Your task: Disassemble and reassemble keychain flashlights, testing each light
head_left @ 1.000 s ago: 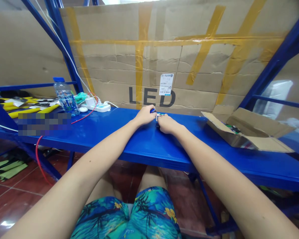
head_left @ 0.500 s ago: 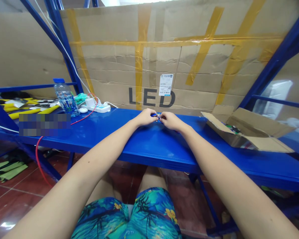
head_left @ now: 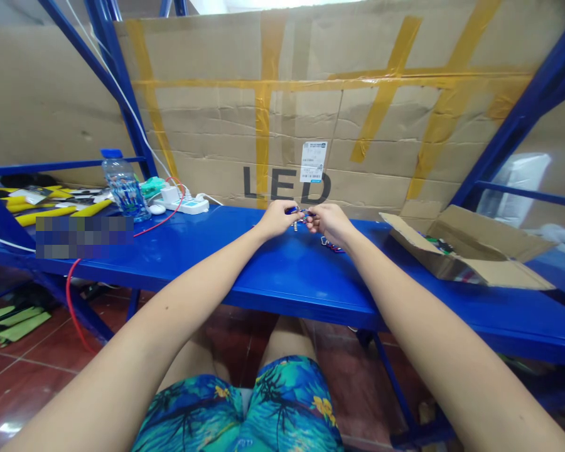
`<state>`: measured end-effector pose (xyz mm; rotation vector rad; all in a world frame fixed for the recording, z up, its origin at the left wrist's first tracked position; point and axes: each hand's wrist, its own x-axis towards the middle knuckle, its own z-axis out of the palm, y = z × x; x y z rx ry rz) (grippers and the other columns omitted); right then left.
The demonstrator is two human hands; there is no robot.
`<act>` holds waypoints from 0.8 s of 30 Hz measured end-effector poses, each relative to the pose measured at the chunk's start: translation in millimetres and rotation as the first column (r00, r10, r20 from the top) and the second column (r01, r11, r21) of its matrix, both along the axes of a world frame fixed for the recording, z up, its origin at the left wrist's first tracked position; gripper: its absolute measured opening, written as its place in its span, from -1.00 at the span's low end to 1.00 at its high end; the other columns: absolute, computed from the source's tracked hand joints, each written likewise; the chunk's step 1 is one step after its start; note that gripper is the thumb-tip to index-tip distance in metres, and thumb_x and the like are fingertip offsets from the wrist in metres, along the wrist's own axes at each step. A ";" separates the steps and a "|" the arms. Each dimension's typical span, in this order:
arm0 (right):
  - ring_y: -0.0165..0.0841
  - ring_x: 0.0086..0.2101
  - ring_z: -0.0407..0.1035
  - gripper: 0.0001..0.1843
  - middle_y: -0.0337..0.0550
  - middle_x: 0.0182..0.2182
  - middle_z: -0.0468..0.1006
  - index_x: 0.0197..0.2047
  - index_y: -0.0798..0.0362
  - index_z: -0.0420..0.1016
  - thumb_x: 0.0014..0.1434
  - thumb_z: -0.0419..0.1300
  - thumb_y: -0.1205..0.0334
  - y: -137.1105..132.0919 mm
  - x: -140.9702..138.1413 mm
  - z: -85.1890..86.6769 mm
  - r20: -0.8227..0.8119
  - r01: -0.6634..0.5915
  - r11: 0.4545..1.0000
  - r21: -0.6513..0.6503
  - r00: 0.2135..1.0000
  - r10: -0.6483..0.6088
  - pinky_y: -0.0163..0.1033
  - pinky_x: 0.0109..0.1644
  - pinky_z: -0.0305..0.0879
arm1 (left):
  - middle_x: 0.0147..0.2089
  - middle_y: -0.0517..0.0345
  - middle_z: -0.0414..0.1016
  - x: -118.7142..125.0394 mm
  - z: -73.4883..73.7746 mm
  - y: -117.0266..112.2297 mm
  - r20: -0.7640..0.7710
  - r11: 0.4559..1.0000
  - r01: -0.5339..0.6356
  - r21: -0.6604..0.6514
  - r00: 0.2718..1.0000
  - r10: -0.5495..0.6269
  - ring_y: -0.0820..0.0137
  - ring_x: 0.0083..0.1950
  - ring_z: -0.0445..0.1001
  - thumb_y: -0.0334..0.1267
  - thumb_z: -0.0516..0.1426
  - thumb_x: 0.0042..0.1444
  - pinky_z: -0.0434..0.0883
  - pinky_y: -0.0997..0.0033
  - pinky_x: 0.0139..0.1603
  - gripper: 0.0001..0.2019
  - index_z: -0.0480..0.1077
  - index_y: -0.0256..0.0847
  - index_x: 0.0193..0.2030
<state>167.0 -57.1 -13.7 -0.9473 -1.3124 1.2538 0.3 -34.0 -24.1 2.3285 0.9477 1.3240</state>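
A small trinket (head_left: 292,211), blue and shiny silver, is between the two hands, over the tabletop (head_left: 273,276) and close to its back edge. A short silver chain (head_left: 295,226) hangs down from it. The left hand (head_left: 277,217) pinches the blue end between thumb and finger. The right hand (head_left: 328,221) has its fingers curled in, and the tips seem to pinch the other end; the small parts there are too blurry to tell apart.

The trinket looks light and hard, and maybe a bit slippery. The chain should be floppy and swing about. The blue end looks like the best place to hold. It does not look easy to break.

Just beside the right hand, nearer the front edge, some clips (head_left: 332,245) lie on the tabletop. Further right is an open box (head_left: 461,274). Over to the left, near the back edge, are a power strip (head_left: 191,204) and a bottle (head_left: 123,182).
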 end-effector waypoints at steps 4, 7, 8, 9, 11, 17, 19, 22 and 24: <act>-0.54 -0.69 0.12 -0.72 -0.33 -0.70 0.26 -0.52 0.04 0.20 0.14 0.16 0.47 3.0 -1.5 -3.0 0.028 0.062 0.991 0.116 0.997 -0.065 -0.40 -0.66 0.03 | -0.56 0.31 0.14 2.9 1.7 -5.1 0.006 1.000 -0.003 0.012 1.000 0.003 0.47 -0.42 0.12 -0.13 0.17 0.05 0.06 0.39 -0.37 -0.69 0.21 -0.22 -0.57; -0.53 -0.68 0.06 -0.72 -0.37 -0.70 0.22 -0.48 -0.01 0.16 0.09 0.21 0.41 7.0 -0.8 -7.0 0.111 0.096 0.972 0.214 0.986 -0.122 -0.39 -0.64 0.00 | -0.56 0.31 0.13 3.5 1.6 -4.9 -0.007 1.000 0.002 0.023 1.000 -0.002 0.47 -0.43 0.12 -0.12 0.17 0.07 0.05 0.38 -0.37 -0.67 0.19 -0.21 -0.58; -0.51 -0.67 0.07 -0.72 -0.38 -0.70 0.21 -0.47 -0.02 0.16 0.08 0.23 0.38 8.5 -0.4 -8.3 0.148 0.111 0.961 0.255 0.977 -0.152 -0.38 -0.63 0.01 | -0.56 0.30 0.13 3.6 1.1 -4.2 -0.011 1.000 0.002 0.024 1.000 -0.002 0.47 -0.43 0.12 -0.12 0.17 0.07 0.06 0.38 -0.37 -0.67 0.19 -0.21 -0.58; -0.50 -0.66 0.07 -0.73 -0.38 -0.70 0.20 -0.45 -0.03 0.16 0.08 0.23 0.35 10.1 0.2 -9.5 0.185 0.119 0.948 0.295 0.966 -0.179 -0.37 -0.61 0.02 | -0.56 0.30 0.13 3.7 0.6 -3.1 -0.016 1.000 0.001 0.021 1.000 -0.001 0.46 -0.42 0.13 -0.12 0.16 0.08 0.06 0.38 -0.37 -0.67 0.18 -0.21 -0.58; -0.46 -0.64 0.10 -0.76 -0.38 -0.68 0.20 -0.44 -0.03 0.16 0.09 0.21 0.31 12.7 1.6 -11.0 0.261 0.118 0.923 0.367 0.939 -0.224 -0.34 -0.57 0.06 | -0.55 0.29 0.18 4.0 -0.9 -0.7 -0.020 1.000 -0.001 -0.008 1.000 0.001 0.45 -0.41 0.17 -0.12 0.16 0.09 0.10 0.38 -0.35 -0.69 0.21 -0.21 -0.55; -0.36 -0.48 0.23 -0.81 -0.24 -0.56 0.34 -0.47 -0.01 0.18 0.15 0.10 0.30 14.9 10.3 -8.6 0.457 0.114 0.780 0.615 0.755 -0.470 -0.24 -0.36 0.13 | -0.26 0.16 0.41 4.6 -3.6 2.2 0.113 0.994 -0.068 -0.080 0.991 0.076 0.40 -0.21 0.36 -0.27 0.16 0.10 0.28 0.37 -0.14 -0.85 0.27 -0.21 -0.23; -0.33 -0.43 0.25 -0.81 -0.20 -0.52 0.38 -0.47 0.00 0.19 0.15 0.10 0.30 14.2 13.0 -7.2 0.483 0.095 0.733 0.673 0.695 -0.533 -0.22 -0.30 0.14 | -0.31 0.18 0.41 4.9 -3.9 0.7 0.086 0.995 -0.037 -0.098 0.995 0.046 0.41 -0.27 0.39 -0.32 0.09 0.17 0.31 0.36 -0.18 -0.91 0.24 -0.19 -0.20; -0.29 -0.40 0.28 -0.83 -0.14 -0.48 0.43 -0.45 -0.01 0.20 0.18 0.08 0.29 12.6 14.3 -6.1 0.504 0.050 0.698 0.714 0.655 -0.563 -0.20 -0.26 0.14 | -0.42 0.21 0.41 6.1 -4.7 -1.9 0.036 0.993 0.016 -0.119 0.999 -0.012 0.41 -0.37 0.41 -0.31 0.05 0.23 0.32 0.37 -0.27 -0.96 0.23 -0.17 -0.23; -0.27 -0.39 0.30 -0.84 -0.10 -0.45 0.46 -0.43 -0.01 0.20 0.19 0.07 0.30 11.6 13.4 -6.0 0.520 0.016 0.683 0.730 0.636 -0.570 -0.19 -0.26 0.15 | -0.44 0.21 0.44 7.1 -5.2 -2.9 0.030 0.994 0.028 -0.110 0.999 -0.024 0.41 -0.39 0.44 -0.29 0.06 0.23 0.33 0.37 -0.29 -0.94 0.22 -0.17 -0.26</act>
